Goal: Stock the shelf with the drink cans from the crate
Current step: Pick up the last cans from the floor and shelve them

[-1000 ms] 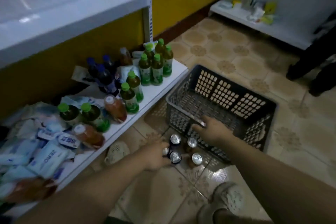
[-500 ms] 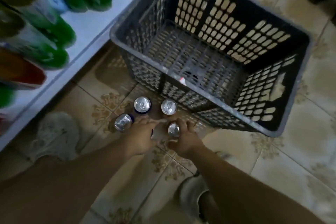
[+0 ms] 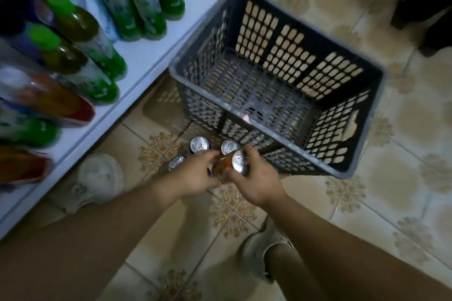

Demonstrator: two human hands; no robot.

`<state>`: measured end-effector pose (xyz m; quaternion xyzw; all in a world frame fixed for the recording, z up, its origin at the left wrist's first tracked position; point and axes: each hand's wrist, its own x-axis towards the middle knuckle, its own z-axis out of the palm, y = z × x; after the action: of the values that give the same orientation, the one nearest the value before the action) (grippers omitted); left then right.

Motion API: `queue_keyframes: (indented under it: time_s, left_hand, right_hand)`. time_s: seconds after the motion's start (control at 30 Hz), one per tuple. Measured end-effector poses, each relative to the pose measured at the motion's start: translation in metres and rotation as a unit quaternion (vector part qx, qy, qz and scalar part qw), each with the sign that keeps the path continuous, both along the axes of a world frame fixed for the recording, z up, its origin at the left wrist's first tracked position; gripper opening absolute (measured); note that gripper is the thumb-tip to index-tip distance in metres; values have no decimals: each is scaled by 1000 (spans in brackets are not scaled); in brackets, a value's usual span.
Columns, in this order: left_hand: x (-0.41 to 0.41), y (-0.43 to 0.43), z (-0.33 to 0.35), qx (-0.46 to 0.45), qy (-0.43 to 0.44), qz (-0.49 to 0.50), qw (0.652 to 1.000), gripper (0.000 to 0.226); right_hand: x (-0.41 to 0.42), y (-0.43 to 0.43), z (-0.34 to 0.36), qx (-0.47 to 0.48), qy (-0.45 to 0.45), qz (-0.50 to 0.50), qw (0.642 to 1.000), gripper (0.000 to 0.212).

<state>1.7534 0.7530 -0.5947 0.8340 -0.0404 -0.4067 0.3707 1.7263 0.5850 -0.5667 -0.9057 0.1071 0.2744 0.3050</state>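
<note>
Right grip [image 3: 254, 178] round orange can [image 3: 241, 165], crate [image 3: 340, 171] behind, cans [image 3: 200, 144] beside

Matt grey plastic crate [image 3: 274, 115], 4 shiny metal-topped cans [image 3: 200, 144] (glossy), smooth patterned floor tiles [image 3: 403, 190].

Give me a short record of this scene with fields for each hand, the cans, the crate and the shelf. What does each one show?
right hand: grips the orange can near its top; the can is tilted, off the floor
left hand: against the lower part of the same can; grip unclear
floor cans: three, upright, in front of the crate
crate: dark plastic, on the floor beside the shelf; no can visible inside
shelf: white, low; holds bottles; no cans visible
</note>
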Motion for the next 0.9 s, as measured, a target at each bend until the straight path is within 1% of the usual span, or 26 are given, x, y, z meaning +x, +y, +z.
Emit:
queue_keyframes:
  time_s: [0.07,0.17,0.23,0.3,0.33,0.4,0.47,0.5,0.57,0.6,0.67,0.77,0.83,0.9]
  left_hand:
    - [1,8,45,-56,18,37,998,85]
    - [-1,28,113,-100,-18,71,992,89]
    - [-3,42,163,-154,-50,102,982,81]
    - [-6,57,216,-171,-83,105,976,73]
    - [-9,66,243,-174,-106,108,973,73]
    - [-14,84,292,-182,-154,128,963,81]
    - [-27,105,341,-190,-198,161,948,84]
    - [-34,117,361,-191,-220,181,939,81]
    - [-52,139,400,-187,-260,216,922,73]
    - [-62,152,417,-187,-283,230,912,74]
    - [-83,177,445,-179,-314,259,896,74]
    - [-114,215,473,-175,-335,298,876,66]
    - [-131,239,484,-157,-344,313,871,62]
    - [-146,262,491,-128,-353,316,871,61]
  right_hand:
    - [0,6,46,22,-51,-10,998,68]
    - [4,20,120,50,-132,-13,990,65]
    - [7,34,173,73,-181,-14,981,62]
    - [9,52,226,110,-220,-29,969,61]
    - [10,63,252,136,-238,-38,961,61]
    - [9,87,303,194,-267,-47,943,56]
    - [6,114,349,249,-287,-46,924,36]
    - [3,128,370,271,-297,-43,915,31]
    - [-4,157,408,303,-323,-30,896,38]
    - [-8,171,425,308,-331,-19,892,43]
    - [-19,199,451,322,-342,8,883,40]
    - [-32,240,476,339,-358,44,869,39]
    - [-39,267,488,348,-357,74,864,35]
    - [-44,292,496,352,-347,105,863,36]
